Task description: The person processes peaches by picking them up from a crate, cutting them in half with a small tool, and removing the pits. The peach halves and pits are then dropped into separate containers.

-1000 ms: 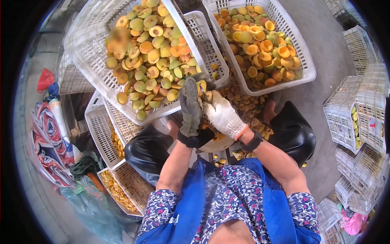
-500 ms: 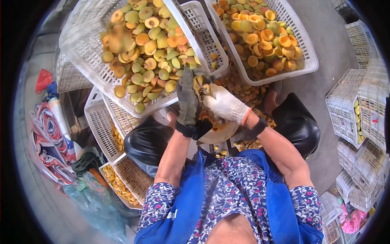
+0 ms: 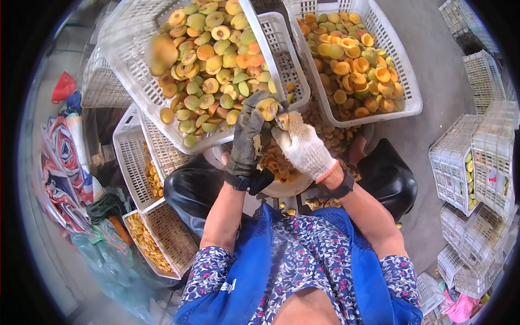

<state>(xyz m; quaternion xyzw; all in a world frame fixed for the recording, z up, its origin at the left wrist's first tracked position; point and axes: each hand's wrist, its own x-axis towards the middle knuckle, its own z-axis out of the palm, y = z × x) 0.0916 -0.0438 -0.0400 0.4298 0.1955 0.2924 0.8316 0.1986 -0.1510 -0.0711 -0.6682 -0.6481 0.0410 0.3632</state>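
Note:
My left hand (image 3: pixel 247 135), in a dark, soiled glove, is closed around a yellow peach half (image 3: pixel 266 108) whose cut side faces up. In a white knit glove with a browned fingertip area, my right hand (image 3: pixel 304 145) grips a thin metal pitting tool (image 3: pixel 274 114). The tool's tip is at the fruit's cut face; its handle is hidden in my fingers. Below both hands, a round pale tub (image 3: pixel 281 188) between my knees holds orange fruit pieces. Just beyond my left hand, a tilted white crate (image 3: pixel 187 142) is filled with halved peaches, some with pits.
A second white crate (image 3: pixel 374 116) at the upper right holds hollowed halves. Pits and scraps (image 3: pixel 319 124) lie below it. Left of my knee stand crates (image 3: pixel 173 227) with orange pieces; folded striped cloth (image 3: pixel 67 168) lies farther left. Stacked crates (image 3: pixel 455 157) line the right side.
The peach half in my left hand now shows its cut face more fully to the camera. My right hand has shifted slightly, with the tool still at the fruit. The whole view has moved a little.

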